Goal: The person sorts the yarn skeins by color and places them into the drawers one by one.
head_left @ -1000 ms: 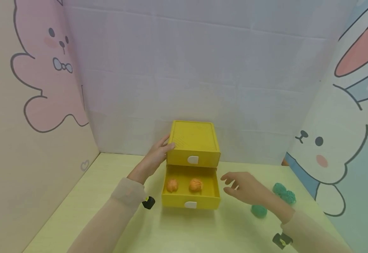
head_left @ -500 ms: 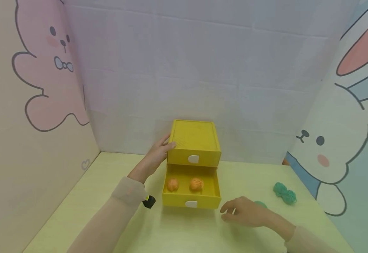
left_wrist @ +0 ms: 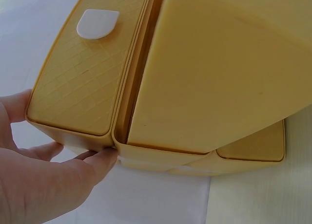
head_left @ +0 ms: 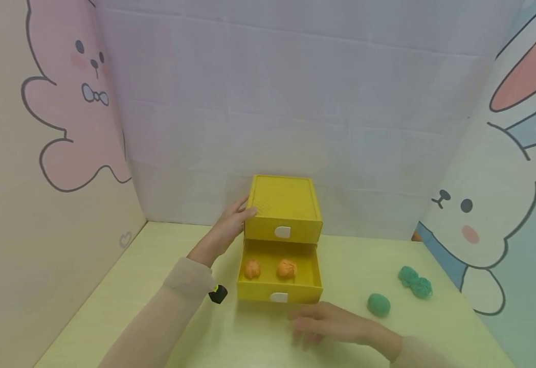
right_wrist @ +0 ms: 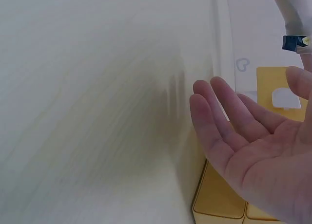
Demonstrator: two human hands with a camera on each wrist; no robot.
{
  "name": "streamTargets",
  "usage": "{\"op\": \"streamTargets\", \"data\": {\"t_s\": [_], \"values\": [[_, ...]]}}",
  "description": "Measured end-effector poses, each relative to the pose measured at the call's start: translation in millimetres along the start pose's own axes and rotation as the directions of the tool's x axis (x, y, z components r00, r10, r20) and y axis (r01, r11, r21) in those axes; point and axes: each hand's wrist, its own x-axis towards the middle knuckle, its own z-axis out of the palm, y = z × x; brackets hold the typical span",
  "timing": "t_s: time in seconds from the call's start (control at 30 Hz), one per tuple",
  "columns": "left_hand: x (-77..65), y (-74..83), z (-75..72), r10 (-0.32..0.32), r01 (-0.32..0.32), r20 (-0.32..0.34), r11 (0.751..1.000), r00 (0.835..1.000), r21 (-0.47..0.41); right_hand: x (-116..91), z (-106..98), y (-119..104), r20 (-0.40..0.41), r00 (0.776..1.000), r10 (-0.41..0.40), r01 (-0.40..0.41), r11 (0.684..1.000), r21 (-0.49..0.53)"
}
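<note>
A yellow box of drawers (head_left: 284, 197) stands against the back wall. Its drawer (head_left: 279, 292) below the top one is pulled out, with two rough orange balls (head_left: 287, 268) lying in it. My left hand (head_left: 224, 231) rests against the box's upper left: the thumb lies over the top edge, the fingers along the side. In the left wrist view, fairly straight fingertips (left_wrist: 105, 160) touch that side. My right hand (head_left: 330, 323), slightly blurred, hovers over the table in front of the pulled-out drawer. The right wrist view shows its fingers loosely extended, holding nothing.
Several rough green balls sit on the right of the table: one green ball (head_left: 379, 304) nearer, and a touching pair (head_left: 415, 282) farther back. Walls with printed animal figures (head_left: 470, 225) enclose the pale table (head_left: 166, 266) on both sides.
My right hand has moved down and left, from the drawer's right side to in front of it, uncovering the nearer green ball. The left hand and drawer box stay put.
</note>
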Motion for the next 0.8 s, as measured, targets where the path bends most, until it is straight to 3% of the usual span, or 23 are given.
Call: {"op": "streamTargets", "data": {"t_s": [0.2,0.37,0.53,0.8], "values": [[0.1,-0.2,0.2,0.004,-0.004,0.004,1.000,1.000,-0.001,16,14,-5,-0.038,0.999,0.029,-0.024,0.993,0.120],[-1.1,0.7,0.0,0.004,-0.004,0.004,1.000,1.000,0.001,26,23,-7,-0.072,0.991,0.109,-0.087,0.962,0.258],[0.3,-0.5,0.5,0.006,-0.006,0.005,1.000,1.000,0.003,35,29,-7,-0.076,0.985,0.157,-0.111,0.898,0.425],[1.5,-0.7,1.4,-0.005,0.005,-0.009,1.000,1.000,0.007,40,35,-12,-0.078,0.979,0.187,-0.101,0.785,0.612]]}}
